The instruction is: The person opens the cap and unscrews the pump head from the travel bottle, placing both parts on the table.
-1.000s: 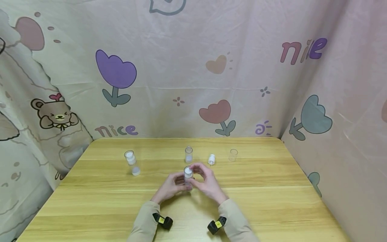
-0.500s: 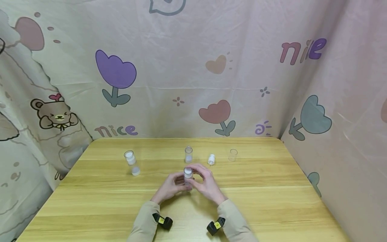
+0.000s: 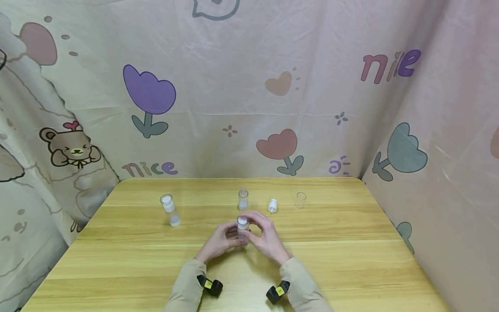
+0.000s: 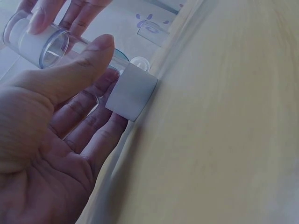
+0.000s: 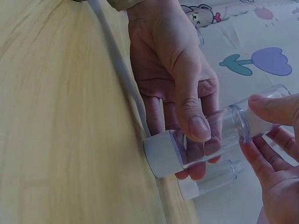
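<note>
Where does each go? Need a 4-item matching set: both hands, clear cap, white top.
1. left hand
2. clear cap
3. right hand
4. white top

A. at the upper part of the held bottle
B. on the table, next right of the open bottle
C. near the held bottle's white base
D. rightmost on the table

Pairs: 1-C, 2-D, 3-A, 4-B

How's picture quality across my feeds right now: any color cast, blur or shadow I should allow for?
Head view: fairly evenly lit, table softly shadowed below the left hand and right hand; held bottle small, its clear body faint. Left wrist view: bluish, steeply tilted, table grain soft. Right wrist view: also tilted and dimmish, but the bottle's white base reads clearly.
</note>
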`<action>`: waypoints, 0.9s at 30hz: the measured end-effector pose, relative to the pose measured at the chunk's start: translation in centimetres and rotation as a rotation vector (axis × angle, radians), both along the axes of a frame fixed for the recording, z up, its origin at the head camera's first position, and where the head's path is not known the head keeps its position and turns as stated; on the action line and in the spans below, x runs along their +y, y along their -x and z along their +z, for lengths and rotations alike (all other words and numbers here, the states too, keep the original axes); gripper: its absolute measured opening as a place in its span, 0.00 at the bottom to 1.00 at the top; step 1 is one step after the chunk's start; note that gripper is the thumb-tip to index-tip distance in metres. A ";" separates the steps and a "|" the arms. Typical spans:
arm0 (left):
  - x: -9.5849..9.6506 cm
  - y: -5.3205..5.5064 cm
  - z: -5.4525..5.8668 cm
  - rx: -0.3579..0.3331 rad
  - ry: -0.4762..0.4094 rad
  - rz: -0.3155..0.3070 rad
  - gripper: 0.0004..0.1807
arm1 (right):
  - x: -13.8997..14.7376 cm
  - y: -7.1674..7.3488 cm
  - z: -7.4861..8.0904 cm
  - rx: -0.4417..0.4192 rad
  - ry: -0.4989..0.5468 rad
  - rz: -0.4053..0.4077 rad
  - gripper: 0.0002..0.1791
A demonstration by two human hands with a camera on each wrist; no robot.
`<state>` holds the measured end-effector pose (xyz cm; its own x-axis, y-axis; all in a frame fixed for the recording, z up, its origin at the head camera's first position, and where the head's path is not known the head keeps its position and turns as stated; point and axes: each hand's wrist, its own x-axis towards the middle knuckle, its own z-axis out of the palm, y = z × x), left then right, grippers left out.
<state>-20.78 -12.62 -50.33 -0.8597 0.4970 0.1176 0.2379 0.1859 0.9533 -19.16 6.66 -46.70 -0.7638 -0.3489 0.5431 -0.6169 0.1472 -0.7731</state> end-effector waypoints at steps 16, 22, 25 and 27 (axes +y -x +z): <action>0.1 0.1 -0.2 0.028 -0.002 -0.016 0.31 | -0.3 0.0 -0.4 0.068 0.018 -0.026 0.23; 0.0 0.0 -0.1 0.027 0.022 0.000 0.30 | -0.4 0.0 -0.5 0.042 0.050 -0.049 0.22; 0.0 0.0 -0.1 0.031 0.027 0.011 0.29 | -0.5 0.0 -0.4 0.059 0.052 -0.065 0.23; 0.0 0.0 -0.1 0.031 0.022 0.018 0.29 | -0.6 0.1 -0.3 0.101 0.037 -0.074 0.22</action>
